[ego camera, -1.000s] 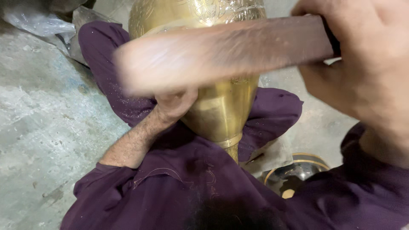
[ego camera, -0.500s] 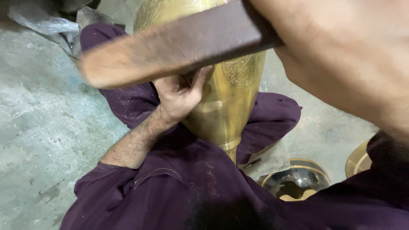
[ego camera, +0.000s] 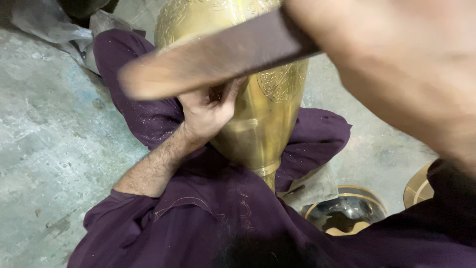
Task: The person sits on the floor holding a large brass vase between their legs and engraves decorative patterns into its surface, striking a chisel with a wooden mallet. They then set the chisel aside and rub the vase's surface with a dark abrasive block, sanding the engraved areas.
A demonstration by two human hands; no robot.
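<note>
Brass vase is in my lap at 12 o'clock, engraving partly covering it, left hand clenched against it, right hand gripping the wooden mallet, plenty left.

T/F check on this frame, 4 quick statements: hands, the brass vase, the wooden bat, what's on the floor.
1. The left hand rests against the brass vase. True.
2. The right hand holds a metal hammer. False: it grips a flat wooden bat, raised across the vase.
3. The vase stands upright on a table. False: it lies tilted between the person's legs, in purple trousers, over a concrete floor.
4. A round metal bowl sits on the floor at lower right. True.
</note>
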